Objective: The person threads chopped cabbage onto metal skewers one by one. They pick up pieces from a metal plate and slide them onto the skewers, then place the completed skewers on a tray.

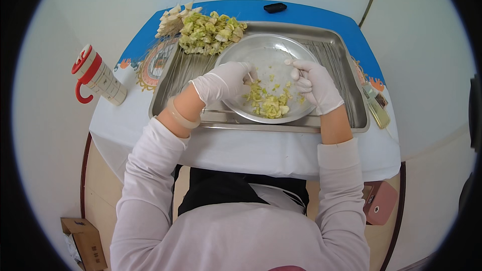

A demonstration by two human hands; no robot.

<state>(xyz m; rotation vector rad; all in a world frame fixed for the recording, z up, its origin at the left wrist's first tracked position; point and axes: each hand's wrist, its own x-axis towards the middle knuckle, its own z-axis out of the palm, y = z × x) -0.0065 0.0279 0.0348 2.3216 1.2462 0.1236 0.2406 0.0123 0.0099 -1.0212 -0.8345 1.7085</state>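
A round metal basin (pixel 278 45) holds loose pieces of pale green leaf vegetable (pixel 273 107), gathered mostly along its near side. My left hand (pixel 235 79), in a white disposable glove, is over the basin's left side with its fingers bent down beside the leaf pieces; what its fingertips hold is hidden. On the other side, my gloved right hand (pixel 310 81) has thumb and forefinger pinched on what looks like a thin skewer (pixel 288 49). Skewered leaf vegetable (pixel 211 32) is heaped at the back left, its bare skewer ends pointing towards me.
Under the basin is a rectangular steel tray (pixel 260 128), with many thin metal skewers (pixel 333 71) along its right. White skewered food (pixel 173 22) lies at the back left. A red-lidded bottle (pixel 101 77), a phone (pixel 378 111) and a black object (pixel 275 8) stand or lie around the tray.
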